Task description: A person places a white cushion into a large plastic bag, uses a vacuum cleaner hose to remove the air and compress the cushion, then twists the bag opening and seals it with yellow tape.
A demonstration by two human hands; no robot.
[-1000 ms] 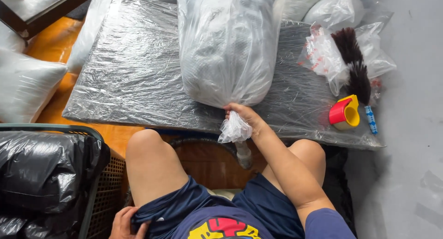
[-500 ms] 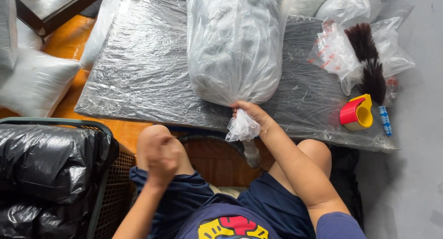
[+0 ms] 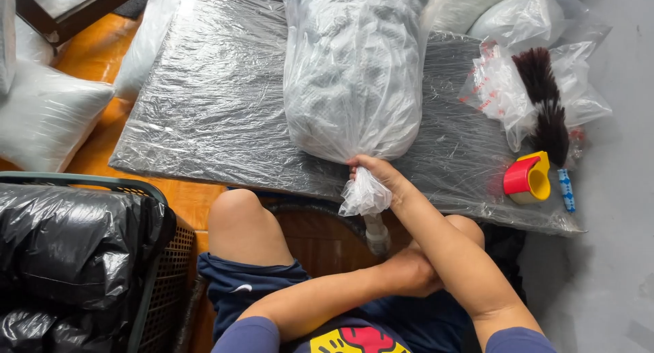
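Red-and-yellow tape dispenser (image 3: 526, 177) sits right of the wrapped board (image 3: 218, 114), dark hair bundle (image 3: 545, 104) above, black bin bag (image 3: 68, 257) lower left

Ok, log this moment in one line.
right hand: grips neck of clear bag | left hand: under right forearm, holding nothing | bag on wrapped board

We see bare forearms and bare knees, no gloves, no rings or watch on the right hand (image 3: 381, 176) or left hand (image 3: 409, 274). We note short purple-blue sleeves, dark navy shorts with a small pale mark, and a red-and-yellow chest print.
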